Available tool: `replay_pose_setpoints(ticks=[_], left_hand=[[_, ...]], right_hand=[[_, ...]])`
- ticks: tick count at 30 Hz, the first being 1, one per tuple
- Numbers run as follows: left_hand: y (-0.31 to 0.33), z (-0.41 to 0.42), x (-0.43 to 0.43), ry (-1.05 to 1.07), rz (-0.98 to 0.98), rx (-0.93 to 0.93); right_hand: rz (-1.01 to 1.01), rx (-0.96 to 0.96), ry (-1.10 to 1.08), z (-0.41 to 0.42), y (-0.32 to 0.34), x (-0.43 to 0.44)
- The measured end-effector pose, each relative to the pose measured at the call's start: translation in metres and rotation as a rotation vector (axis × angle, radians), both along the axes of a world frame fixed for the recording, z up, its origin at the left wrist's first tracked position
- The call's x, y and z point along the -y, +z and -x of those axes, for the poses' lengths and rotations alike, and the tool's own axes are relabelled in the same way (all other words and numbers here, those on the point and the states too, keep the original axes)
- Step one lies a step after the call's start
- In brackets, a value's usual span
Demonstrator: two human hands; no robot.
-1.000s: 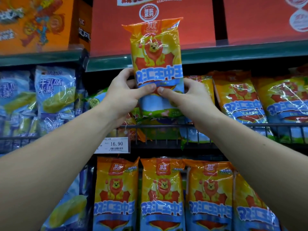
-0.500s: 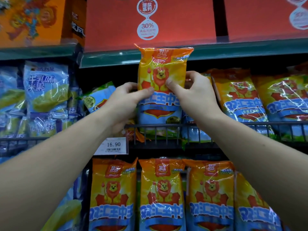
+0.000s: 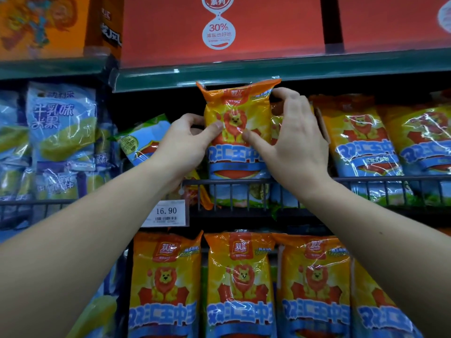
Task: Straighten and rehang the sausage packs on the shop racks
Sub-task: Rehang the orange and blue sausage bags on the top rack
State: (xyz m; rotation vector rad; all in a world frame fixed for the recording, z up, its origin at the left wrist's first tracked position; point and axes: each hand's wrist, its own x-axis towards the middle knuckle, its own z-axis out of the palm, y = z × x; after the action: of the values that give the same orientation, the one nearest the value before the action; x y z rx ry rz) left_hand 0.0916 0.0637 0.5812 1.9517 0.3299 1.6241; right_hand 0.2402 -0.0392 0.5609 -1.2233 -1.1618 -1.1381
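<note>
1. Fingers (image 3: 286, 94) of the right hand (image 3: 296, 147) curl over the upper right corner of an orange sausage pack (image 3: 238, 111). The thumb presses the lion picture on its front, so this hand pinches the pack.
2. Opposite, the left hand (image 3: 185, 145) mirrors it, with the thumb on the front and the fingers tucked behind the left edge. Both hands grasp the pack, holding it upright and facing forward.
3. The pack stands on the middle rack. Its foot is behind the black wire rail (image 3: 366, 179) and its crimped top is just under the green shelf edge (image 3: 268, 74). Whether the top sits on a hook cannot be told.
4. Gripping both sides probably lets the person square the pack with the neighbouring packs (image 3: 358, 142) on the right.
5. Just beside the left hand, a green and blue pack (image 3: 144, 140) leans tilted and likely needs straightening too.
6. Further out, a white price tag (image 3: 168, 213) reads 16.90 below the rail. A neat lower row (image 3: 240, 284) of lion packs hangs beneath. Blue packs (image 3: 61, 123) are at the left and red boxes (image 3: 219, 28) sit above.
</note>
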Motion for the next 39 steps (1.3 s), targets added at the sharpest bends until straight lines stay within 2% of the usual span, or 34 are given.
replay_pose_setpoints(ticks=[7, 12, 18, 24, 27, 32, 39], left_hand=[[0.005, -0.004, -0.004, 0.127, -0.037, -0.085], [0.0, -0.005, -0.001, 0.229, -0.107, -0.122], [-0.007, 0.004, 0.006, 0.253, -0.126, -0.025], [-0.002, 0.034, 0.008, 0.322, -0.2, 0.026], [-0.001, 0.05, 0.006, 0.484, -0.341, -0.182], [-0.003, 0.067, -0.004, 0.735, -0.497, -0.75], [0.015, 0.077, -0.006, 0.896, -0.677, -1.047]], right_hand=[[0.107, -0.055, -0.055, -0.005, 0.004, -0.009], [0.064, 0.004, -0.121, -0.008, -0.004, -0.013], [-0.043, 0.09, -0.033, -0.006, -0.011, -0.011], [-0.064, 0.08, 0.08, -0.007, -0.015, -0.006], [-0.088, 0.072, 0.116, -0.004, -0.016, -0.002], [-0.109, 0.097, 0.105, 0.003, -0.019, 0.005], [-0.137, 0.137, 0.111, 0.01, -0.021, 0.009]])
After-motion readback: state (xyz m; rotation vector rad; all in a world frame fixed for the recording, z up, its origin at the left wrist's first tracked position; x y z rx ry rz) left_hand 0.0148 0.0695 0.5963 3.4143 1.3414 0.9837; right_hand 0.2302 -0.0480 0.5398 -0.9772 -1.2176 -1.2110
